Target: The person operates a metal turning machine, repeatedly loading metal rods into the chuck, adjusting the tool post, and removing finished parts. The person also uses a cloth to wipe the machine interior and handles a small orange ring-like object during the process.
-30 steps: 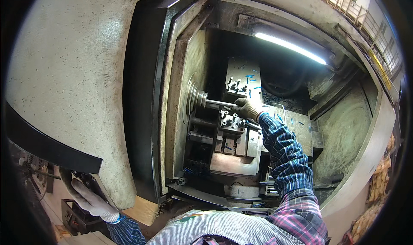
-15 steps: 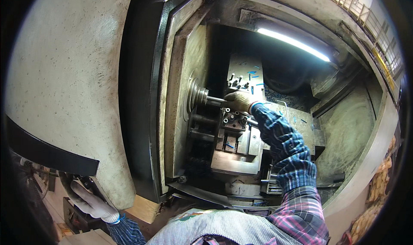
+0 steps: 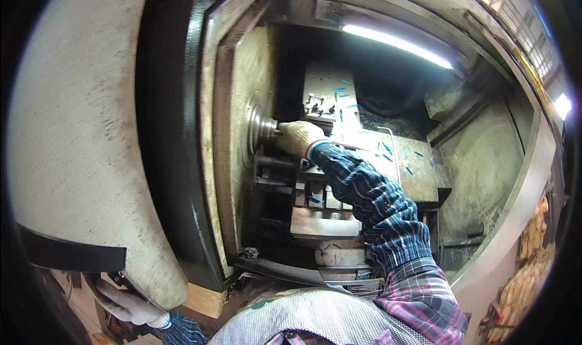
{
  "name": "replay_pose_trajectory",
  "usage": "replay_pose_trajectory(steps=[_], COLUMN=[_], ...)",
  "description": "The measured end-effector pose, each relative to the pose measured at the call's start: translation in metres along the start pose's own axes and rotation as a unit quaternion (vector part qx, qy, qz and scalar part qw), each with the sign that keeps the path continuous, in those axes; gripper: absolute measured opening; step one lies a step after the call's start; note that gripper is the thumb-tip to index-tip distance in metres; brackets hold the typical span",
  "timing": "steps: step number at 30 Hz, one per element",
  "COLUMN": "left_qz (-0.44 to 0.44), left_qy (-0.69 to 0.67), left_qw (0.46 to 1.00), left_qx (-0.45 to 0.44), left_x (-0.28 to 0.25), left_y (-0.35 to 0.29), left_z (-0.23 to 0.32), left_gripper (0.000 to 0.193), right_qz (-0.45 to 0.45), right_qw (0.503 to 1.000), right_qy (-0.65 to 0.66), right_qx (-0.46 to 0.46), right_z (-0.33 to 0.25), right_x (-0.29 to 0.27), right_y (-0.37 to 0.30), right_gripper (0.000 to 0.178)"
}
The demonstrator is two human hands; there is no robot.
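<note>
My right hand [image 3: 300, 139], in a knitted work glove, is inside a lathe, right up against the spindle's round metal collet chuck [image 3: 257, 130]. Its fingers are closed around the slim metal rod that sticks out of the chuck; glove and fingers cover nearly all of the rod. Just behind the hand stands a tool block with bolts [image 3: 319, 107]. At the lower left, my gloved left hand [image 3: 130, 305] rests by the lower edge of the machine's pale panel [image 3: 79, 163]. Its fingers are stretched out, with their tips partly hidden at the panel edge.
Blue chips lie on the metal slide [image 3: 418, 163] right of my forearm. A bent thin pipe [image 3: 394, 148] rises there. The black door edge [image 3: 170, 133] stands left of the chuck. A lamp tube [image 3: 400, 46] glows above. Stacked yellowish bundles [image 3: 521, 284] are outside at right.
My right hand has slid left along the rod up to the chuck, covering the length of rod that showed before. My left hand stays by the panel edge. The whole view has shifted a little.
</note>
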State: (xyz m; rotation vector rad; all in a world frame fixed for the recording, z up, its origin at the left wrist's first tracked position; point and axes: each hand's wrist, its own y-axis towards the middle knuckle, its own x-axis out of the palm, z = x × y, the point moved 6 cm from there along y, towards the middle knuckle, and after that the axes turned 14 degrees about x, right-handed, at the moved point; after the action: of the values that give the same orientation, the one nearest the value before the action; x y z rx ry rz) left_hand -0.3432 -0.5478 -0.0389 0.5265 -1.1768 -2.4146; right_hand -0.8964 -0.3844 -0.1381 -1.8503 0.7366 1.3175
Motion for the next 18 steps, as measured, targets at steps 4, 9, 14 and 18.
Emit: replay_pose_trajectory(steps=[4,9,14,18], left_qz=[-0.127,0.0,-0.009,-0.015], left_qy=[0.28,-0.063,-0.081,-0.088], left_qw=[0.919,0.992,0.987,0.986], left_qx=[0.248,0.107,0.138,0.14], left_x=[0.007,0.016,0.023,0.02], left_y=[0.003,0.011,-0.003,-0.008], left_z=[0.028,0.072,0.078,0.069], left_gripper=[0.042,0.047,0.047,0.046], right_qz=[0.055,0.065,0.02,0.019], right_qw=[0.998,0.996,0.993,0.996], right_qy=[0.044,0.029,-0.004,0.023], right_qx=[0.004,0.063,0.114,0.082], right_z=[0.006,-0.003,0.006,-0.001], right_x=[0.008,0.024,0.045,0.027], right_y=[0.0,0.013,0.04,0.02], right_gripper=[0.035,0.029,0.03,0.034])
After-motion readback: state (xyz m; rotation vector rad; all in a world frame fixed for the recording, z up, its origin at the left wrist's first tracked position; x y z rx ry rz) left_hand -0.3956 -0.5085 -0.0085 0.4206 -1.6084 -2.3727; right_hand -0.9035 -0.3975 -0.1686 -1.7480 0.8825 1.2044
